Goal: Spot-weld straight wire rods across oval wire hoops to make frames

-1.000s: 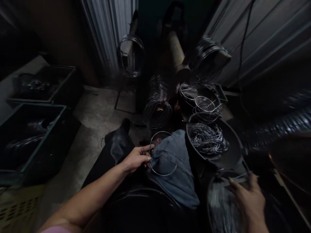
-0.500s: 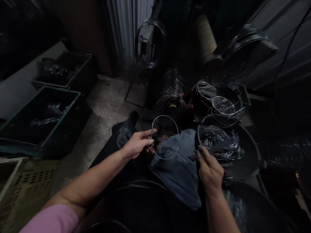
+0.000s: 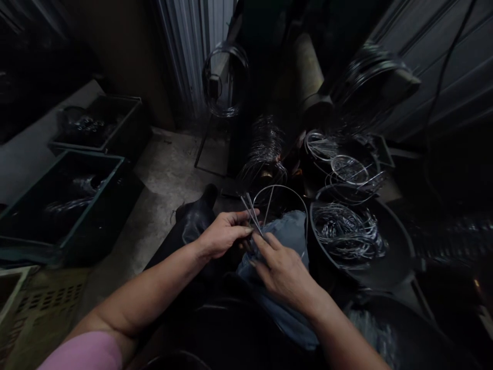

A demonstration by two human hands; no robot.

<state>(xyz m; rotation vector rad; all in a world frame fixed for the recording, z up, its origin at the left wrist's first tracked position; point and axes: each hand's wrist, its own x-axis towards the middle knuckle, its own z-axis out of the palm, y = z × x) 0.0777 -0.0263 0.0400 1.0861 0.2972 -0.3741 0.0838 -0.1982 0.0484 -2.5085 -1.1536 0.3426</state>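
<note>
My left hand (image 3: 226,234) pinches a thin wire ring (image 3: 287,188) at its left side, thumb and forefinger closed. Against it comes my right hand (image 3: 283,267), its fingers bent around several thin straight metal rods (image 3: 253,213) that slant up past the left fingertips. One more thin rod crosses the inside of the ring. Both hands meet above a blue-grey cloth (image 3: 290,234) draped over the lap. Exactly which fingers bear the rods is partly hidden.
To the right stands a dark basin (image 3: 404,246) holding a tangle of wire (image 3: 346,231). Behind it are smaller wire rings (image 3: 349,169). Wire coils (image 3: 225,110) hang ahead. Green bins (image 3: 92,192) and a yellow crate (image 3: 57,293) stand at left.
My right hand has moved left from beside the basin to meet my left hand, bringing thin rods against the ring. The ring has shifted right and tilted, while my left hand stays almost in place.
</note>
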